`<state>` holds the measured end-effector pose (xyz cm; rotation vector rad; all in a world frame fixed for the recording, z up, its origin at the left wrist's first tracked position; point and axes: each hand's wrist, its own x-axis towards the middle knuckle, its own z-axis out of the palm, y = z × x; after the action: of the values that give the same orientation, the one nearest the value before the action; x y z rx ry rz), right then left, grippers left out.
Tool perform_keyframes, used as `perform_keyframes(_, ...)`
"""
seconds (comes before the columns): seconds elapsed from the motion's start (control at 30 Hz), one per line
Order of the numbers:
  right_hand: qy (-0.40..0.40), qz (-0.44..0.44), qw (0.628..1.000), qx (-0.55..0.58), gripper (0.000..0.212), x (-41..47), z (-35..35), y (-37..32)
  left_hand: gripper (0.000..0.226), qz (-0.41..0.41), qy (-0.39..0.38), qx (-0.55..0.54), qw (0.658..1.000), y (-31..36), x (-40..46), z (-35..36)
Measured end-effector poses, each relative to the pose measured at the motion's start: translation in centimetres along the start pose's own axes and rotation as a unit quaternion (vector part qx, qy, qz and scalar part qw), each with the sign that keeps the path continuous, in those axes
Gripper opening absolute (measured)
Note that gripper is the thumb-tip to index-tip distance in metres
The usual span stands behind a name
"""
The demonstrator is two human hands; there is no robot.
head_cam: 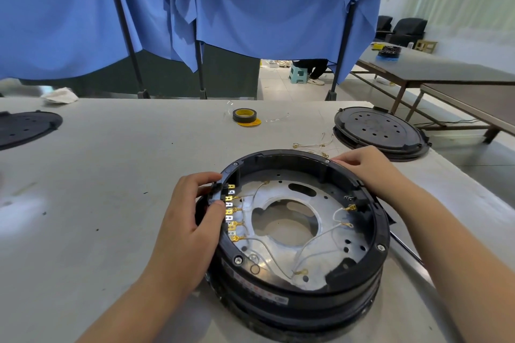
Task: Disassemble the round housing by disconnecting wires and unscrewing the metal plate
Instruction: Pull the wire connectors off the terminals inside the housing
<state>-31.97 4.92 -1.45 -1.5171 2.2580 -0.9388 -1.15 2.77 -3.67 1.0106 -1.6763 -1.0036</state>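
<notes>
- Spanning most of the view, a grey worktable [111, 189] carries everything; blue cloth [264, 8] hangs behind it.
- Sitting at the near right of the table, the round housing [306, 295] lies open side up, seemingly stacked on another black ring of the same kind.
- Inside it, the metal plate [278, 264] is in place on the floor of the housing, with thin white wires [267, 248] looping across it to a row of brass terminals [231, 214] on the left wall and a few more on the right wall.
- A black disc [379, 131] lies beyond the housing, with loose wire pieces [312, 145] beside it and a tape roll [244, 115] farther back.
- The left hand [184, 231] grips the housing's left rim just outside the terminal row; its thumb and fingers [217, 207] curl around the black connector block, touching or nearly touching the upper terminals.
- The right hand [367, 167] rests on the far right rim, fingers together and pressed flat on the edge, holding nothing.
- Judging by the wires attached, the wire-disconnecting step is in hand, and unscrewing has not begun.
- The next move likely calls for pinching one spade connector and pulling it straight off its tab while the other hand steadies the rim.
</notes>
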Motion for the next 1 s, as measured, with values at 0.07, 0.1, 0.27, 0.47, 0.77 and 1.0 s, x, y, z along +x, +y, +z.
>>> perform_keyframes(0.07, 0.010, -0.001, 1.000, 0.010, 0.017, 0.0, -0.3, -0.2, 0.033, -0.001, -0.001, 0.003, 1.000, 0.0, 0.0, 0.0)
perform_keyframes(0.1, 0.023, -0.005, 1.000, 0.016, 0.016, -0.1, -0.6, -0.5, 0.033, -0.001, -0.001, 0.002, 1.000, 0.0, 0.0, 0.0)
perform_keyframes(0.27, 0.070, -0.062, 0.994, 0.058, 0.012, -1.0, -2.5, -4.0, 0.030, 0.001, 0.001, -0.006, 1.000, 0.0, 0.0, 0.1)
perform_keyframes(0.47, -0.029, -0.182, 0.983, 0.026, 0.010, -4.2, -0.4, -10.2, 0.027, 0.007, 0.003, -0.010, 1.000, 0.1, 0.0, 0.1)
perform_keyframes(0.77, -0.198, -0.199, 0.958, -0.054, 0.011, -6.9, 3.5, -12.1, 0.035, 0.016, 0.004, -0.010, 1.000, 0.0, 0.1, 0.0)
perform_keyframes(1.0, -0.215, -0.256, 0.938, -0.094, 0.007, -8.3, 4.6, -13.1, 0.035, 0.022, 0.006, -0.006, 1.000, -0.3, 0.1, 0.1)
